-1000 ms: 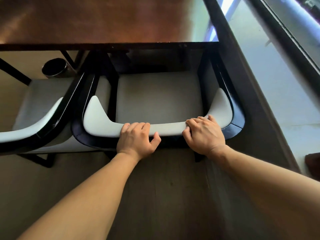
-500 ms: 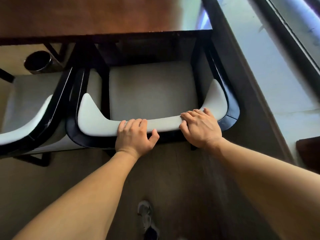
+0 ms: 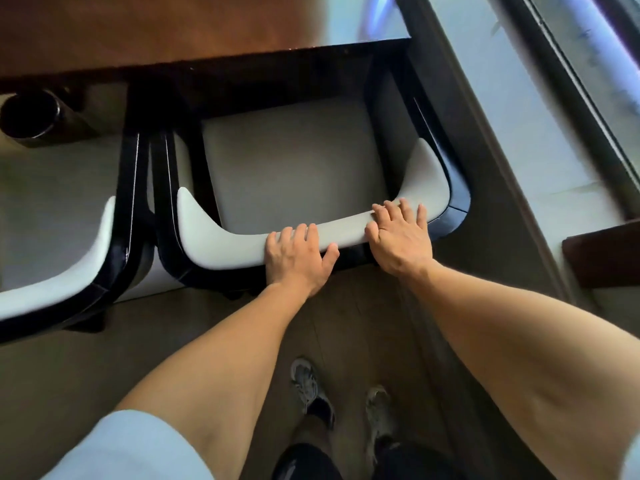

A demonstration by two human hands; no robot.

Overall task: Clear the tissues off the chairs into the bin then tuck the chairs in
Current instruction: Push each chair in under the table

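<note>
Since a second ago the chair (image 3: 294, 168) has slid further under the counter (image 3: 156, 29), so the counter's dark front edge now covers more of its pale seat, and my fingers have loosened from a curl over the backrest to lie nearly straight. My two shoes (image 3: 311, 393) have also come into view on the wooden floor (image 3: 363, 323) below.

My left hand (image 3: 298, 258) rests on the middle of the chair's white padded top rail, fingers fairly straight and close together on the padding, thumb stretched out to the right against the rail's near edge. My right hand (image 3: 401, 237) lies flat on the same rail just to the right, fingers spread and pointing away from me, near the corner where the rail curves up into the right arm. Both hands press on the rail without gripping it.

The chair has a glossy black frame and a grey-white seat, and no tissue shows on it. A second chair (image 3: 69, 271) of the same kind stands just beside it on the left, their black frames nearly touching; its seat is partly in view. A dark round bin (image 3: 31, 116) sits on the floor at the far left, under the counter's edge. A pale ledge and window frame (image 3: 554, 116) run along the right.
</note>
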